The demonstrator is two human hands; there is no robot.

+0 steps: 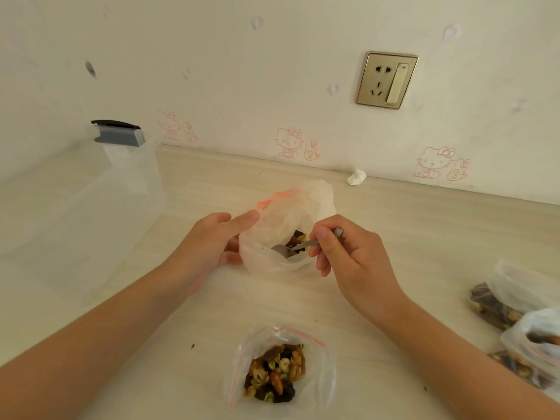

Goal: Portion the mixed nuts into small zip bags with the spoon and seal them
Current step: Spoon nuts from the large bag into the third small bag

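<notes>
Head: right fingers (325, 237) pinch spoon (287, 249).

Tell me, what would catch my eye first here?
The two hands at the middle of the table: the left hand holds the rim of a white bag while the right hand dips a spoon into it. Nearer the person sits an open small zip bag of mixed nuts, with more filled bags at the right edge. A gold socket stands out on the wall.
</notes>
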